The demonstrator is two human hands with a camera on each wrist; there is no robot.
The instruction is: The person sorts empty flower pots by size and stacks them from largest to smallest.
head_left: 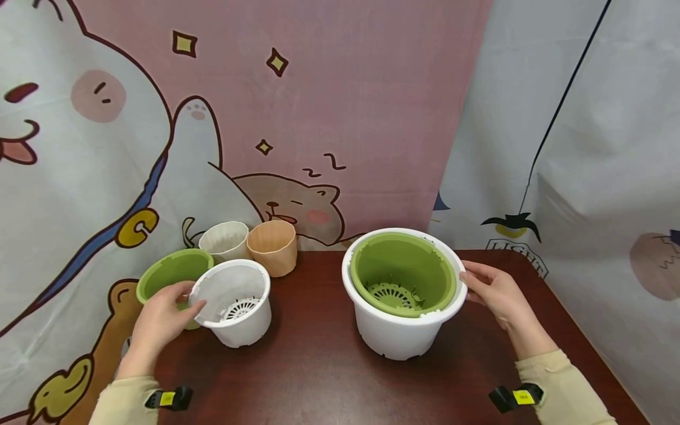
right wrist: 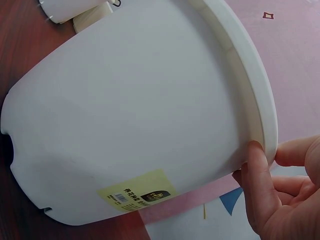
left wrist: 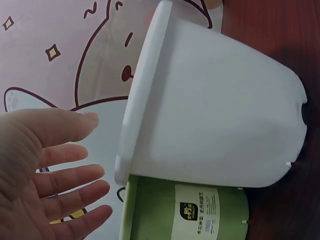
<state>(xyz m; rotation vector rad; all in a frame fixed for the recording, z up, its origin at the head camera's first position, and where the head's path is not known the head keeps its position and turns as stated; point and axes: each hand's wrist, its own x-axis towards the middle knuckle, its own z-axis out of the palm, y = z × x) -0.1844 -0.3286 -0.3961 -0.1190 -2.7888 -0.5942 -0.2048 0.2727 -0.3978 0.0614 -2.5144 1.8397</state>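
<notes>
On the right of the table stands a large white flowerpot (head_left: 398, 339), with a green flowerpot (head_left: 406, 260) nested inside it. My right hand (head_left: 496, 292) pinches the white pot's rim between thumb and fingers, as the right wrist view shows; a yellow label (right wrist: 137, 192) is on that pot's wall. At the left is a smaller white flowerpot (head_left: 249, 324) with a slotted base. Beside its rim, my left hand (head_left: 166, 310) has its fingers spread and apart from the pot in the left wrist view. Another green flowerpot (left wrist: 155, 210) sits behind the small white one, partly hidden.
A cream pot (head_left: 225, 242) and a peach pot (head_left: 273, 248) stand close together at the back left. The dark red-brown table (head_left: 313, 366) meets a cartoon-printed cloth (head_left: 372, 118) behind and at the sides.
</notes>
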